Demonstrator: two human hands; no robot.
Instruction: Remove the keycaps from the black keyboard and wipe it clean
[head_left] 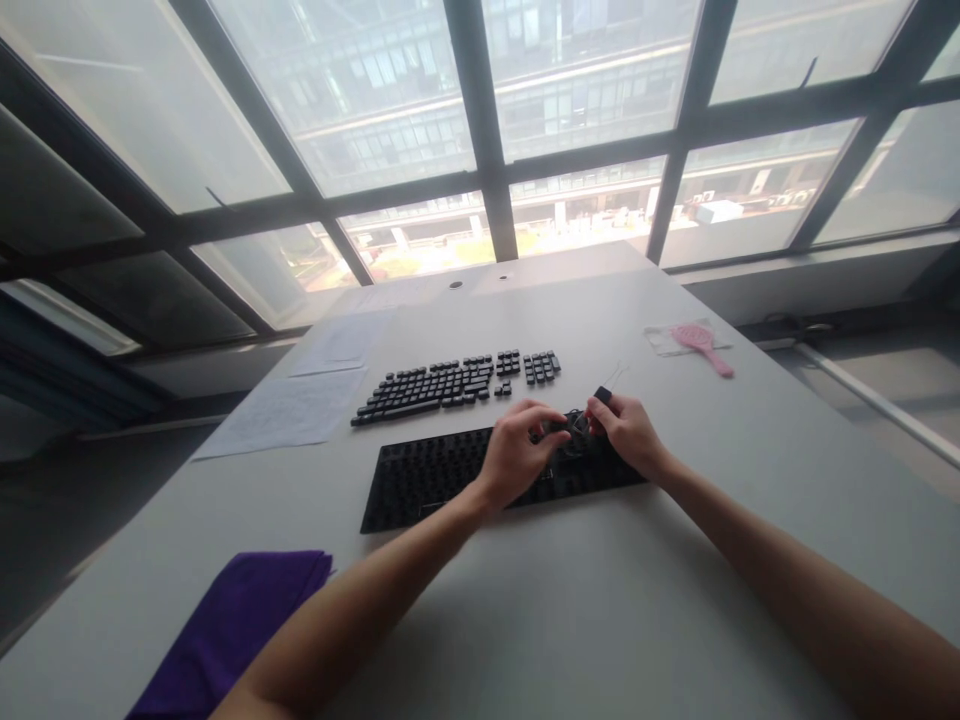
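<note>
A black keyboard (pixel 435 475) with its keycaps off lies on the white table, under both hands. My right hand (pixel 630 430) pinches the black handle of a wire keycap puller (pixel 602 395); thin wires stick out from it up to the right and down to the left. Close beside it, my left hand (pixel 525 440) has its thumb and fingers curled together near the wire's lower end, above the keyboard's right part. Whatever sits between the left fingertips is too small and dark to make out. Behind the keyboard, loose black keycaps (pixel 427 390) are laid out in keyboard order.
Paper sheets (pixel 285 410) lie on the left of the white table (pixel 600 610). A purple cloth (pixel 240 620) is at the near left. At the right, a pink hairbrush (pixel 701 345) rests partly on a clear bag (pixel 660 340). Large windows stand beyond the table.
</note>
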